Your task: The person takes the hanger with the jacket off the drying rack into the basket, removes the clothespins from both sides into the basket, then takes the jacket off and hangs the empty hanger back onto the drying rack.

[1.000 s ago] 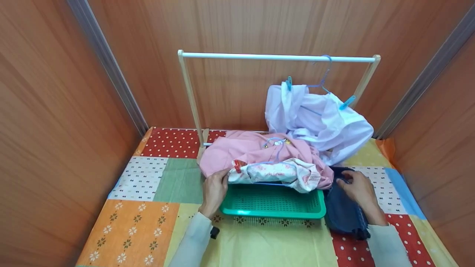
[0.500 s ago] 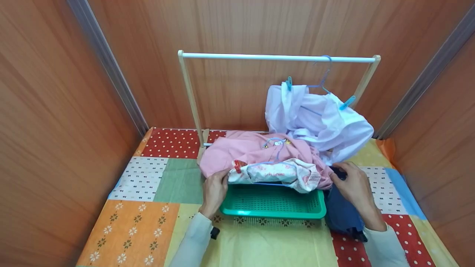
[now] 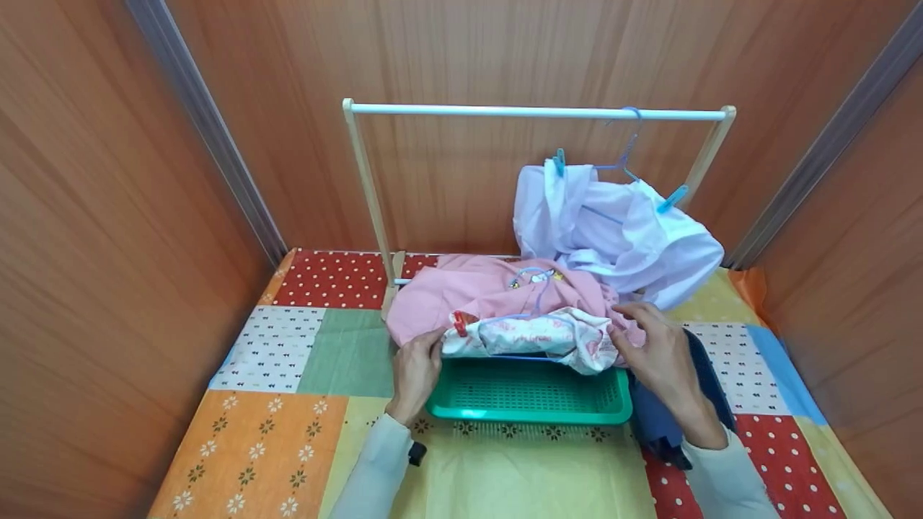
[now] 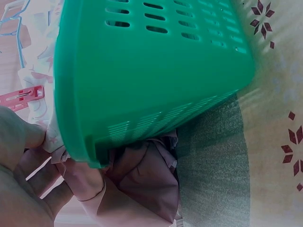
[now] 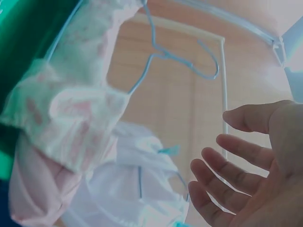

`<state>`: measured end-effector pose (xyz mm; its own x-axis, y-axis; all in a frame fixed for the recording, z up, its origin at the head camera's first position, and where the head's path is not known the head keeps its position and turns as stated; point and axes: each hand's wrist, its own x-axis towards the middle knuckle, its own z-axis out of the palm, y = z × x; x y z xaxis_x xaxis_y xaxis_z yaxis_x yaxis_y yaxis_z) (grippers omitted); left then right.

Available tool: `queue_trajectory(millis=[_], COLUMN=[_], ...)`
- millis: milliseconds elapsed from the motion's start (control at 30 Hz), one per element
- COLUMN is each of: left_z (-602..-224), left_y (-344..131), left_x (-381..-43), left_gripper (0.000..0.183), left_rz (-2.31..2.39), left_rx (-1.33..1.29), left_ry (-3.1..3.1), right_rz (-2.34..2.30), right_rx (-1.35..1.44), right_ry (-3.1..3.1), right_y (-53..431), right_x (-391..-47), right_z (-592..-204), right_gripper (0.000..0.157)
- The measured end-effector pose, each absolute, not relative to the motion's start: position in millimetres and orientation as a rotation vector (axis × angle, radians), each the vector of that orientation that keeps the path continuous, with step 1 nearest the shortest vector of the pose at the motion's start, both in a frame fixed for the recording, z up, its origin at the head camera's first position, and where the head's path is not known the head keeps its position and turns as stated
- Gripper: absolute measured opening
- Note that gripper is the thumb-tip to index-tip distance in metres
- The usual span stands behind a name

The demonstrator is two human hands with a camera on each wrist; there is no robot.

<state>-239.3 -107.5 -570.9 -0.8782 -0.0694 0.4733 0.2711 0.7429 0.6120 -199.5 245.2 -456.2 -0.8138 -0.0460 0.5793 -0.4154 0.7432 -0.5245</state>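
In the head view a white printed garment (image 3: pixel 530 335) lies with a blue wire hanger (image 3: pixel 539 299) across the back of a green basket (image 3: pixel 530 416). My left hand (image 3: pixel 417 371) pinches the garment's left end. A red clothespin (image 4: pixel 21 98) sits on the cloth close by, as the left wrist view shows. My right hand (image 3: pixel 660 360) hovers by the garment's right end. Seen from the right wrist, its fingers (image 5: pixel 232 177) are spread, loosely bent and hold nothing. A pink garment (image 3: pixel 461 288) is bunched behind the white one.
Behind stands a rack with a white bar (image 3: pixel 469 110). A white garment (image 3: pixel 613 231) hangs from it on a hanger, with blue clothespins (image 3: pixel 673 198). Under my right forearm lies a dark blue pouch-like thing (image 3: pixel 652 414). Wooden panels (image 3: pixel 461 43) enclose the sides and back.
My right hand has moved left from above the dark blue thing, past the pink cloth, to the white garment's right end. My left hand has kept its place.
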Motion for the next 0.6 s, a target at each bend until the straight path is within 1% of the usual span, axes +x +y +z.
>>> queue_trajectory(millis=[167,367,600], left_z=[-571.1,-571.2,-572.5], left_y=[-107.5,-108.0,-107.6], left_x=[-240.1,-239.9,-239.4], left_gripper=[0.021,0.022,0.022], left_rz=[-0.972,-0.983,-0.950], left_rx=[-0.160,-0.159,-0.161], left_ry=[-2.461,-2.462,-2.456], right_rz=[0.928,0.931,0.988], right_rx=[0.442,0.560,0.637], right_ry=[-2.369,-2.329,-2.307], right_y=[227.4,206.8,181.8], right_x=[-202.6,-208.0,-212.9], right_z=[-455.1,-455.7,-454.9], right_gripper=[0.030,0.027,0.027])
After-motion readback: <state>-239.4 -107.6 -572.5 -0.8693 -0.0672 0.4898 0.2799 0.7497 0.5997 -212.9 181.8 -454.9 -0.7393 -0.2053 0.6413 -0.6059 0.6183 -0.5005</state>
